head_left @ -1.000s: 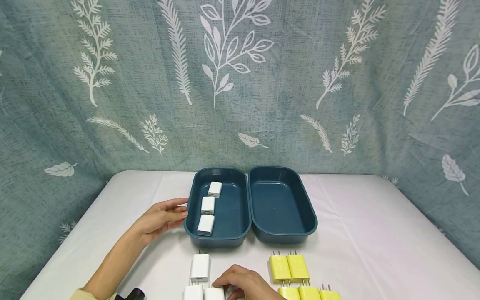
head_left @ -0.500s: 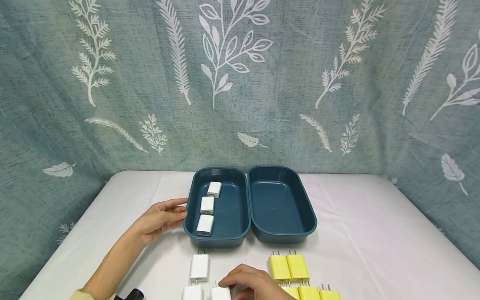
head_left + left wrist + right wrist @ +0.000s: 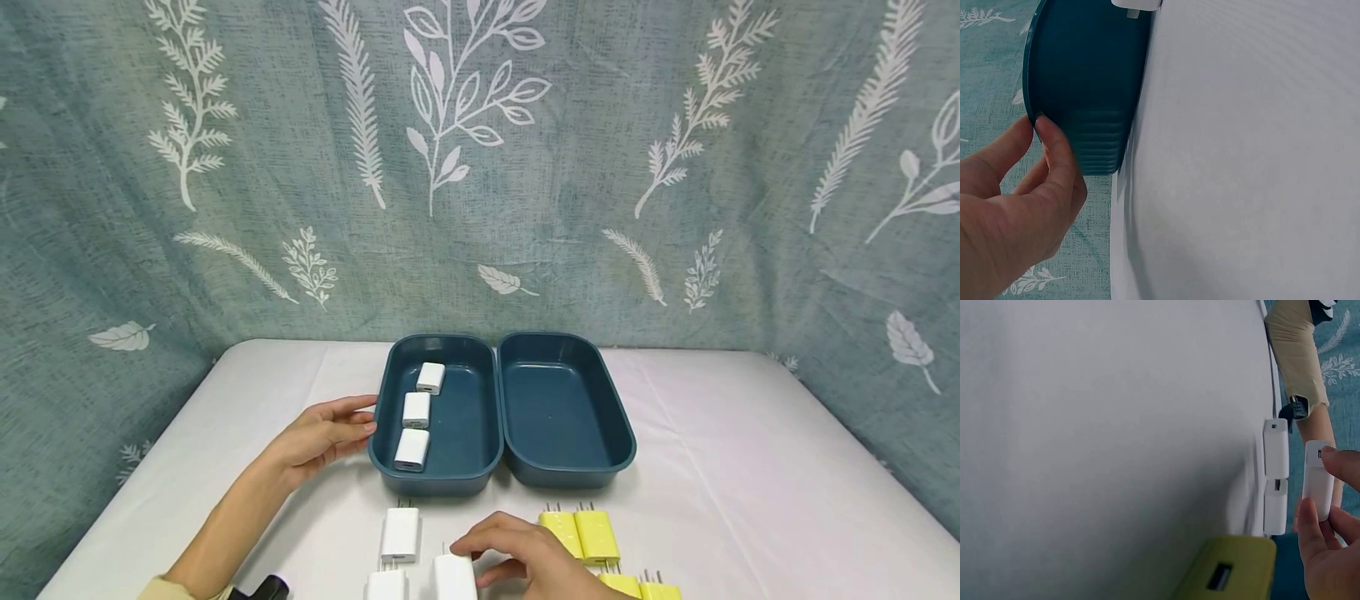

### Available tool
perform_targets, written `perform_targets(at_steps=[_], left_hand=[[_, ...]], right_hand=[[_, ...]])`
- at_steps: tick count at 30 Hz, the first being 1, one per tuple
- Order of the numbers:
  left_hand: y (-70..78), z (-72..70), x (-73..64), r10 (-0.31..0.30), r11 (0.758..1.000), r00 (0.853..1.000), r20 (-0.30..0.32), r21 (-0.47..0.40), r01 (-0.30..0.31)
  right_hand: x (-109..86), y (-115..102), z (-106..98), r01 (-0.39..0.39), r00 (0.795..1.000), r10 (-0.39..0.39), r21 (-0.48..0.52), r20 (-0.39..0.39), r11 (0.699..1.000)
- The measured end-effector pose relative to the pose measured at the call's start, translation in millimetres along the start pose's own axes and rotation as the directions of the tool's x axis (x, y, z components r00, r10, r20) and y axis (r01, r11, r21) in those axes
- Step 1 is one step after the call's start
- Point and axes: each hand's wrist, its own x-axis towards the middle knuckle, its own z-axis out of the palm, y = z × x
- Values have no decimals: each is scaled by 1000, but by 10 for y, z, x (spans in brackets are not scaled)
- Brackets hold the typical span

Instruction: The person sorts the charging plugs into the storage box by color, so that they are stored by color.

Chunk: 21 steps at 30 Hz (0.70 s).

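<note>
My left hand (image 3: 322, 437) is at the left side of the left dark blue tray (image 3: 472, 485). In the left wrist view, the thumb and fingers pinch that tray's rim (image 3: 1026, 81). Several white charger plugs, among them one (image 3: 416, 410), lie in a column inside it. Near the front, my right hand (image 3: 528, 554) holds a white charger plug (image 3: 454, 577) between thumb and fingertips. The right wrist view shows this held plug (image 3: 1318, 481) raised off the table, its port facing the thumb. Two other white plugs, one (image 3: 400, 535) behind the other, lie to its left.
A second dark blue tray (image 3: 566, 417), with nothing in it, stands against the right side of the first. Several yellow charger plugs (image 3: 596, 536) lie close to the right hand's far side. A white cloth (image 3: 735, 500) covers the table; a patterned curtain (image 3: 480, 167) hangs behind.
My right hand has lifted the white plug from beside its neighbour and shifted it right and slightly forward. The left hand stays at the tray's rim.
</note>
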Motion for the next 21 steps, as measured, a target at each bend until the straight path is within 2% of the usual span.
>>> perform_targets(at_steps=[7, 14, 21], left_hand=[[-3, -1, -5, 9, 1000, 1000, 3, 0, -9], [-5, 5, -8, 14, 1000, 1000, 5, -1, -14], [-6, 0, 2, 12, 1000, 1000, 10, -8, -12]], right_hand=[[-5, -95, -32, -43, 997, 45, 42, -57, 998], [-18, -99, -61, 102, 990, -104, -21, -97, 995], [21, -186, -134, 167, 975, -178, -90, -136, 982]])
